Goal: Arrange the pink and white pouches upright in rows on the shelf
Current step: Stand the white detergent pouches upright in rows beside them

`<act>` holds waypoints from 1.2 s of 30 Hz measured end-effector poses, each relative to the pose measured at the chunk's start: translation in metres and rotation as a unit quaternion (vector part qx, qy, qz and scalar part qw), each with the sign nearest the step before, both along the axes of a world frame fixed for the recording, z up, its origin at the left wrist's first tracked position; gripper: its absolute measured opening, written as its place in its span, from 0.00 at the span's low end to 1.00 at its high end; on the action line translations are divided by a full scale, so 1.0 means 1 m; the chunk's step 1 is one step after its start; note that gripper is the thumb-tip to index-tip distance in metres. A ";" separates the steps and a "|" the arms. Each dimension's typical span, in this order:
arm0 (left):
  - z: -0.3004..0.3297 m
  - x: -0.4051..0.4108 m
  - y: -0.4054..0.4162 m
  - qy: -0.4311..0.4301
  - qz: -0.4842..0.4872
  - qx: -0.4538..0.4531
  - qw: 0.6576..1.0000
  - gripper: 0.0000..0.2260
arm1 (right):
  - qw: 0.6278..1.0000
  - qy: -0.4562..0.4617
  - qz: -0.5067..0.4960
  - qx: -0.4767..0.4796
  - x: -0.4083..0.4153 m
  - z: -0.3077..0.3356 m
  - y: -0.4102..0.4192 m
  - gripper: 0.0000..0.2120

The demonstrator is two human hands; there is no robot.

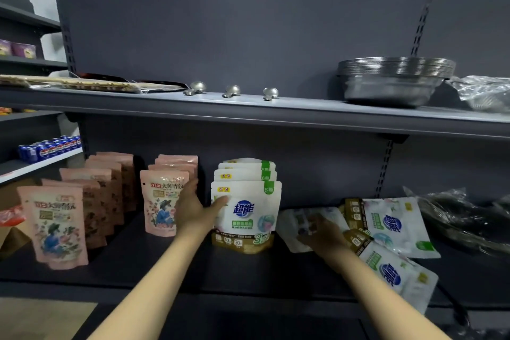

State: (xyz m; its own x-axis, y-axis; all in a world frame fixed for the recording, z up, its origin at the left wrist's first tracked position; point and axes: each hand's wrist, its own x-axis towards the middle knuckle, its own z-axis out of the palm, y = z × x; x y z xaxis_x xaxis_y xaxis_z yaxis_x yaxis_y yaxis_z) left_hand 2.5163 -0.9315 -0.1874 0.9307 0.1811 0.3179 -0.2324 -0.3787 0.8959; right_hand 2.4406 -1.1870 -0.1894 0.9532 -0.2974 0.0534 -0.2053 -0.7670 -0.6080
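white pouches (245, 210) – upright row, blue logo, olive-gold base

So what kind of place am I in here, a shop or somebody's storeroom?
Most likely a small shop or its stockroom. Dark metal shelving with slotted uprights holds goods in multiples: rows of pink pouches facing out, blue drink cans on the next unit, and a stack of steel bowls above.

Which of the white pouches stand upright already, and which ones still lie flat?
The row of white pouches beside the left hand stands upright. The white pouches at the right, by the right hand, lie flat.
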 end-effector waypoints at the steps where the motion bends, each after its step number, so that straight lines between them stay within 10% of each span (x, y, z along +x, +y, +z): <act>1: 0.013 -0.009 -0.005 -0.025 0.011 0.008 1.000 0.38 | 1.000 -0.003 -0.005 -0.004 -0.004 0.003 -0.006 0.27; 17: 0.044 -0.071 -0.147 -0.147 -0.132 0.114 0.974 0.09 | 0.998 -0.020 -0.061 -0.022 -0.090 0.011 -0.095 0.15; 24: 0.031 -0.086 -0.206 -0.097 -0.217 0.131 0.962 0.05 | 0.955 0.239 0.066 -0.165 -0.138 -0.026 -0.126 0.53; 30: 0.025 -0.096 -0.227 -0.074 -0.247 0.129 0.957 0.07 | 0.939 0.097 0.045 -0.326 -0.144 -0.039 -0.127 0.22; 36: 0.022 -0.095 -0.214 -0.049 -0.232 0.153 0.959 0.08 | 0.954 0.001 0.019 -0.299 -0.133 -0.017 -0.117 0.14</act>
State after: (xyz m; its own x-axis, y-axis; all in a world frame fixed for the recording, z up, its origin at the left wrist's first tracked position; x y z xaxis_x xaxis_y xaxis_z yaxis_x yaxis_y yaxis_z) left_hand 2.4214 -1.1459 -0.1649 0.8515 -0.3613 0.3801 -0.5169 -0.4562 0.7243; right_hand 2.3078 -1.3042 -0.2066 0.9631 -0.1797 0.2004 -0.1711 -0.9835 -0.0596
